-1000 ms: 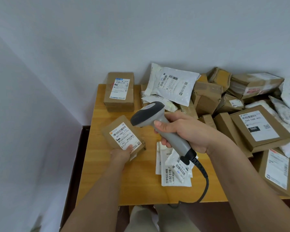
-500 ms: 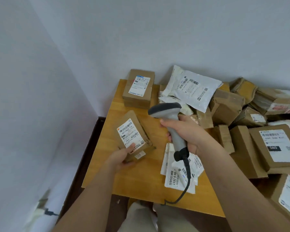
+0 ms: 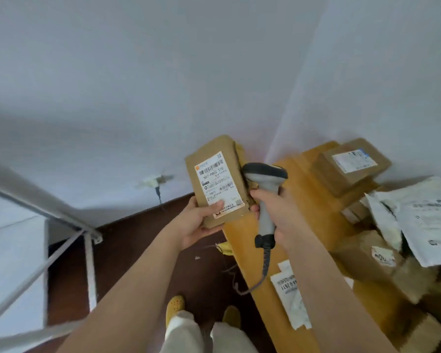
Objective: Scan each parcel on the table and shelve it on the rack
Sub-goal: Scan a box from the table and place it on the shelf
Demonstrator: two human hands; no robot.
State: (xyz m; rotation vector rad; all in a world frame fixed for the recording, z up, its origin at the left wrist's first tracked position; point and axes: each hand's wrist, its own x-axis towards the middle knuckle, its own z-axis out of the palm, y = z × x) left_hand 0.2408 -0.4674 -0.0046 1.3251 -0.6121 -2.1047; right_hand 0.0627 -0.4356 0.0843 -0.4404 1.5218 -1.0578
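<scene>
Left hand (image 3: 197,222) grips the brown parcel (image 3: 215,178) at its lower end, thumb on the label, holding it up in the air left of the wooden table (image 3: 303,184), label facing the camera. Right hand (image 3: 278,212) is wrapped round the handle of the grey scanner (image 3: 264,189), its head just beside the parcel's right edge; white rack (image 3: 61,217) at lower left, more parcels (image 3: 351,165) piled on the table

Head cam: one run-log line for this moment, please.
left hand: holds brown parcel, label up, off table | right hand: grips scanner beside parcel | shelving: not yet
</scene>
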